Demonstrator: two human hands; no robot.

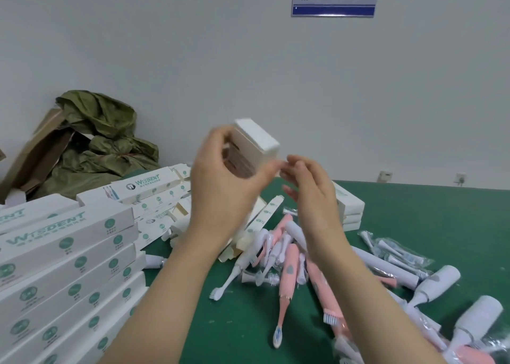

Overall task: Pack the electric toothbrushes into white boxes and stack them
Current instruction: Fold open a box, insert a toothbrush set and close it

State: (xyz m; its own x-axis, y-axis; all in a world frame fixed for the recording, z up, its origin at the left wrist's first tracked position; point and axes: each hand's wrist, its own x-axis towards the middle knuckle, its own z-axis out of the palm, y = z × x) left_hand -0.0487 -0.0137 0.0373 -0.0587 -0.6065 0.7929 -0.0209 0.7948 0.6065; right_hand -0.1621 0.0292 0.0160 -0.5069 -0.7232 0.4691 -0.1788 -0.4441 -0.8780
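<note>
My left hand (223, 187) grips a white box (256, 140), held up on end above the green table (414, 220), its closed end pointing up and away. My right hand (311, 190) hovers just right of the box with fingers loosely curved, holding nothing; its fingertips are near the box's lower edge. Below my hands lies a heap of pink and white electric toothbrushes (287, 264). A tall stack of packed white boxes (69, 267) with green print fills the left.
More white boxes (154, 190) lie loosely behind the stack, and a small pile of boxes (350, 209) sits behind my right hand. Bagged brush heads (394, 253) and white handles (438, 283) lie at the right. A cardboard carton with green wrapping (91, 145) stands at the back left.
</note>
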